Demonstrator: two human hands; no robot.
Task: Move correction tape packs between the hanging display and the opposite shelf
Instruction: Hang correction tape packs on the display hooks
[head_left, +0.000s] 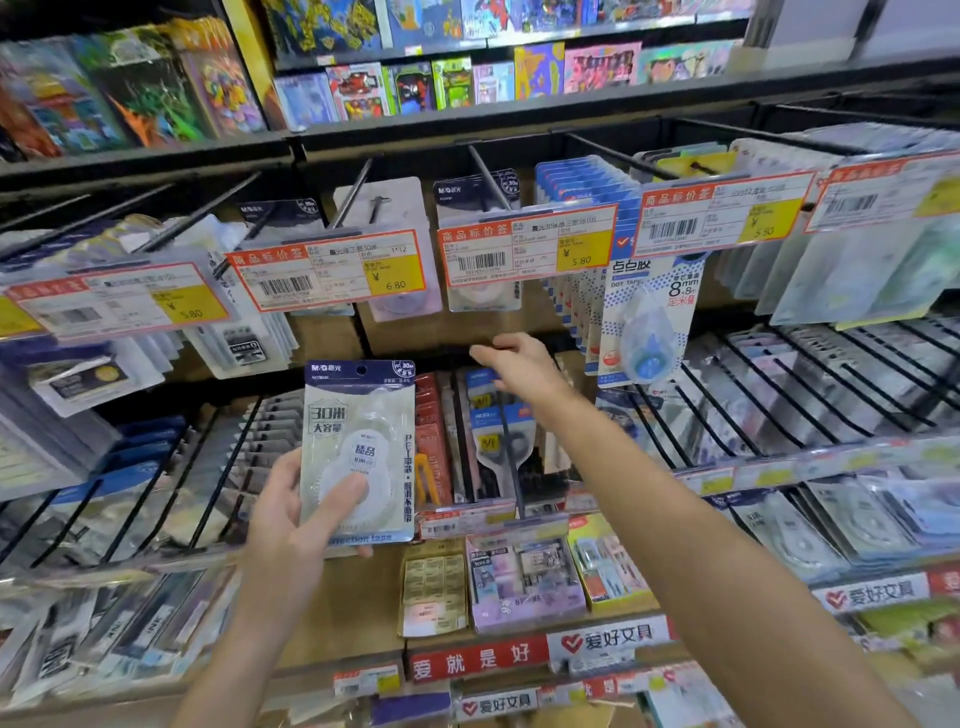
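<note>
Left hand (291, 512) nearest, low and left of centre. It grips a correction tape pack (359, 449) upright by its lower edge: thumb across the clear blister on the front, fingers curled behind the card. Pack has a dark header with a hang hole and faces the camera; it is off any hook, in front of the lower racks.

Right hand (519, 366) is further out, arm stretched forward and up. Fingers loosely extended, pointing left, holding nothing. It hovers just below the upper row of hooks, under the price tag (527, 244) marked 5.80.

Behind that tag, a pack on hook (483, 244) hangs from a black peg; white tape reel shows below the tag. To its left, another pack hangs behind a tag (332, 270) marked 6.80. To the right, a blue dot tape pack (649, 322) hangs in front of a row of blue-edged cards.

Below the right hand, scissors (506, 447) in packaging hang on the lower row.

Farthest back, top shelf (519, 111) carries colourful boxes, blurred.
</note>
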